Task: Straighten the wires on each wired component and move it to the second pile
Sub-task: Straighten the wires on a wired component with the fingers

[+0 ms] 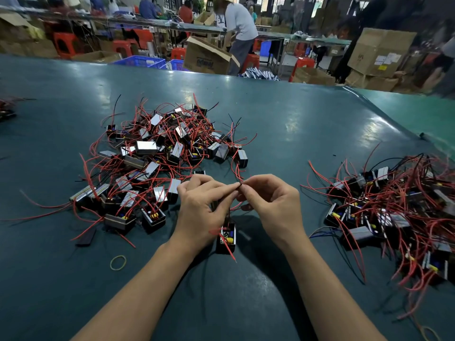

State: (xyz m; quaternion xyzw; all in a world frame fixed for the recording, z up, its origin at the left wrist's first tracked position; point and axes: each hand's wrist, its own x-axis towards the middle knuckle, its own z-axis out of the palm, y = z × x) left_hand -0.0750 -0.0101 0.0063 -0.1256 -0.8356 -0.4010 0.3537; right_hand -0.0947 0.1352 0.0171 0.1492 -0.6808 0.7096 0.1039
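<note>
Head view. I am looking down over both forearms at a dark green table [283,124]. My left hand [200,205] and right hand [272,200] are meeting above the table's middle, each pinching the tip of the same thin wire [240,184] between thumb and forefinger; the remaining fingers of both hands are curling loosely. Below the hands one wired component [226,238], a small black box with yellow parts showing in its open top, is sitting between my wrists; whether it is hanging from the wire or resting on the table, I cannot tell. A red lead [230,252] is projecting from it towards me.

The first pile [157,156] of black components, tangled in red and black wires, is lying beyond and to the left of the hands. The second pile [394,210] is lying to the right, well apart from the first. A yellow rubber band [118,262] is lying on the table near my left forearm. Behind the table's far edge a person [240,33] in a grey shirt is bending over among cardboard boxes [380,52] and blue crates [140,62].
</note>
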